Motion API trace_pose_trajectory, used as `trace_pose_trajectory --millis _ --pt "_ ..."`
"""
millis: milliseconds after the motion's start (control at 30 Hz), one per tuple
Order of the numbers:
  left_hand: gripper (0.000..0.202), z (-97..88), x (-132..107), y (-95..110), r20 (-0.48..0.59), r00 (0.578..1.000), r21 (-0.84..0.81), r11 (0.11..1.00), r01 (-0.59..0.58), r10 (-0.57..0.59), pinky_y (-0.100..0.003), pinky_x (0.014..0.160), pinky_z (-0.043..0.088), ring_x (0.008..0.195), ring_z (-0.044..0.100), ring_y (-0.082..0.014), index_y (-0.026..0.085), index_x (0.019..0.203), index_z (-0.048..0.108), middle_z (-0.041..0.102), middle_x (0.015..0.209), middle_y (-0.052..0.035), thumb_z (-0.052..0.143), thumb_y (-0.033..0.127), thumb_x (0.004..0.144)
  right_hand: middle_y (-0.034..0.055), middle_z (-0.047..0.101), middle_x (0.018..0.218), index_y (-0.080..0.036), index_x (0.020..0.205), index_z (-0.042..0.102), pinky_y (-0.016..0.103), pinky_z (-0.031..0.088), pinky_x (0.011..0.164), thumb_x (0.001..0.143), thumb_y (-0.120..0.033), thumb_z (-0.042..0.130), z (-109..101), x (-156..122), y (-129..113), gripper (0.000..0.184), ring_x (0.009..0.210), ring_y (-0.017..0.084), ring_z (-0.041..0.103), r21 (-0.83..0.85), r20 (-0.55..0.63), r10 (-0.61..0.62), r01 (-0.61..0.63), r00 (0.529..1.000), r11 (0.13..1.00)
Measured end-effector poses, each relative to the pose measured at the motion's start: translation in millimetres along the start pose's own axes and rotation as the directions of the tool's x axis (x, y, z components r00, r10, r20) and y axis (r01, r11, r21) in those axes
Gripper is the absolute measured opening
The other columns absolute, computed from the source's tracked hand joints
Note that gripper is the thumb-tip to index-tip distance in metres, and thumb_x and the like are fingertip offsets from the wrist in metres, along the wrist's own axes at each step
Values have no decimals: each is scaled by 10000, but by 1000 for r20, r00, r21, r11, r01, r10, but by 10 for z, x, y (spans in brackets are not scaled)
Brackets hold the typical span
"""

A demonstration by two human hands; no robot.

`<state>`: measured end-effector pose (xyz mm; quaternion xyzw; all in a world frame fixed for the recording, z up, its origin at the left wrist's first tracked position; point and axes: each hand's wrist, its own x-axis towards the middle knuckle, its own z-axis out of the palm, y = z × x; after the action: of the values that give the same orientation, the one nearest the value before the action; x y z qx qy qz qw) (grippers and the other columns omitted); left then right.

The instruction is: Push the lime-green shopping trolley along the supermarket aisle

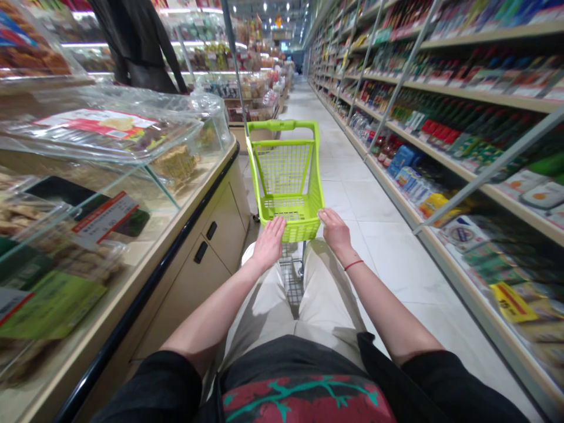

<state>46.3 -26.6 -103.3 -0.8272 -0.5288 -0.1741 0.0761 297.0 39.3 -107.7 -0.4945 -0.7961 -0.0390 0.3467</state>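
Note:
A lime-green plastic shopping cart (288, 207) with slatted walls stands right in front of my legs, its basket holding nothing that I can see. My left hand (269, 242) lies on the near rim, fingers stretched out side by side over the edge. At the basket's right near corner is my right hand (337, 234), with a red string around the wrist. Its fingers are curled in against the rim; their tips are partly blurred. Below the basket, a lower wire rack (293, 276) shows between my knees.
On the left runs a wooden display counter (229, 214) with a black bumper rail (176, 249) and packaged food under clear covers. A person in dark clothes (136, 44) stands behind it. Stocked shelves (445, 158) line the right side. A tiled aisle floor (341, 150) stretches ahead.

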Motion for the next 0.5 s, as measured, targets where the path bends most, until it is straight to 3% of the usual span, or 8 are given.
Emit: trace_pose_trajectory --millis 100,233,367,500 --pt "842 -4 2 15 -10 1000 -8 1000 4 -4 -488 1261 242 1538 228 -269 77 1556 278 332 1621 -161 486 40 742 158 650 1354 -121 1277 654 428 425 1172 796 65 424 33 -14 -50 564 1365 220 523 6 -18 49 -49 999 999" --pt "822 -19 0 39 -11 1000 -7 1000 6 -7 -485 1260 238 1535 233 -275 62 1546 292 335 1618 -171 480 47 746 198 612 1392 -73 1302 628 422 412 1180 820 57 410 192 -46 -436 545 1388 232 501 0 -15 115 -115 993 993" --pt "797 -34 -6 47 -2 1000 -2 1000 9 -9 -476 1263 229 1536 232 -278 37 1531 310 331 1617 -184 472 52 751 205 603 1404 -75 1316 619 452 371 1201 861 25 438 329 -18 -834 500 1398 240 490 53 57 -6 3 998 999" --pt "795 -47 -17 31 6 1000 8 1000 10 -10 -464 1264 230 1536 234 -269 40 1531 312 331 1619 -176 467 56 752 181 606 1410 -97 1303 636 458 367 1206 871 22 429 317 5 -854 494 1390 230 500 85 87 -88 80 992 993"
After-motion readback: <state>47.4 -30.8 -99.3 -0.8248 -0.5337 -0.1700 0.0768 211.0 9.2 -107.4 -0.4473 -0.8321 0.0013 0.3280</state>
